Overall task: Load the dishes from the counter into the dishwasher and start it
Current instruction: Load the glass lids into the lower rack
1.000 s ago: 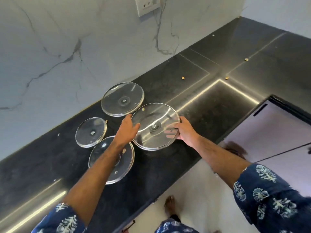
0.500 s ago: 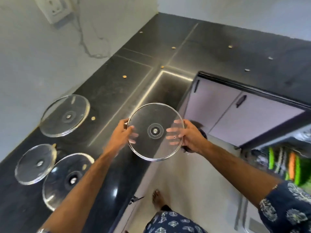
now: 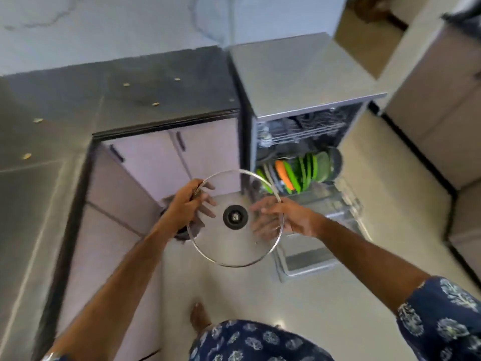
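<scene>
A round glass lid (image 3: pixel 234 246) with a metal rim and a dark centre knob hangs in the air over the floor, held level between both hands. My left hand (image 3: pixel 186 204) grips its left rim, thumb on top and fingers underneath. My right hand (image 3: pixel 291 217) holds the right rim, its fingers showing through the glass. The dishwasher (image 3: pixel 299 82) stands open ahead to the right. Its lower rack (image 3: pixel 348 201) is pulled out and holds several green plates (image 3: pixel 307 170) and an orange one (image 3: pixel 282 173) on edge.
The black counter (image 3: pixel 117 100) wraps the corner at left, above pale cabinet doors (image 3: pixel 148 162). A dark object (image 3: pixel 182 234) sits on the floor under the lid. The open dishwasher door (image 3: pixel 307 261) lies low at the right. Beige cabinets (image 3: pixel 442 121) line the far right.
I have turned right, away from the counter, carrying the lid with both hands. The other lids have left the view and the open dishwasher has come fully into sight.
</scene>
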Demonstrator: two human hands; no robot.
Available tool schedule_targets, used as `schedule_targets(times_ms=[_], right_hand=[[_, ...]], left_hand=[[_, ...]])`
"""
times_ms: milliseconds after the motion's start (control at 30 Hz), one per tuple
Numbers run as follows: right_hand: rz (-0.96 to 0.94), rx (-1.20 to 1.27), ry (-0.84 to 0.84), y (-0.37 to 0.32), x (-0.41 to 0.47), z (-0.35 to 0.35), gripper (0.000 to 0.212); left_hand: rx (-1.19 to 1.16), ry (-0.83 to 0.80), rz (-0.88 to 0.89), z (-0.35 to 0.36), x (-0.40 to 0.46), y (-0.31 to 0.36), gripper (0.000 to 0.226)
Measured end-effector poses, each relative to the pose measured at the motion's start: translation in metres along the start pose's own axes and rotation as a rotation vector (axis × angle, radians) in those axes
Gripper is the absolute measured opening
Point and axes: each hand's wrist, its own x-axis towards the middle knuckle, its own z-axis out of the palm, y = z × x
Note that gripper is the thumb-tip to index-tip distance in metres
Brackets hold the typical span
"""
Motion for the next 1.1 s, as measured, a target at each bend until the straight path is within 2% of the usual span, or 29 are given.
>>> schedule_targets(times_ms=[133,300,433,533,600,733,833,933,1033,1100], right_hand=[[0.065,-0.090,0.048,0.018,-0.067,-0.088,0.036],[0.107,-0.101,0.123,0.053,-0.095,-0.168,0.041],[0.077,-0.139,0.264,0.065,-0.103,-0.206,0.046],[0.072,-0.149,0.342,0.077,-0.101,-0.238,0.054],[0.087,-0.136,0.422,0.084,-0.094,-0.263,0.055],[0.103,-0.094,0.589,0.094,-0.071,-0.317,0.044],[0.143,-0.086,0.662,0.108,-0.048,-0.363,0.044],[0.164,-0.107,0.741,0.131,-0.027,-0.412,0.046],[0.235,-0.146,0.830,0.158,-0.003,-0.471,0.030],[0.269,-0.220,0.878,0.176,0.013,-0.510,0.020]], left_hand=[[0.294,-0.275,0.145,0.111,0.056,0.050,0.027],[0.586,-0.523,0.336,0.218,0.121,0.066,0.014],[0.711,-0.696,0.449,0.291,0.177,0.058,0.016],[0.695,-0.773,0.524,0.341,0.216,0.052,0.010],[0.642,-0.783,0.537,0.370,0.246,0.042,0.004],[0.568,-0.690,0.500,0.410,0.300,0.016,0.034],[0.556,-0.578,0.362,0.433,0.332,-0.009,0.049],[0.563,-0.561,0.200,0.453,0.359,-0.052,0.043],[0.610,-0.588,0.083,0.478,0.383,-0.102,0.035],[0.642,-0.533,0.038,0.497,0.399,-0.133,0.034]])
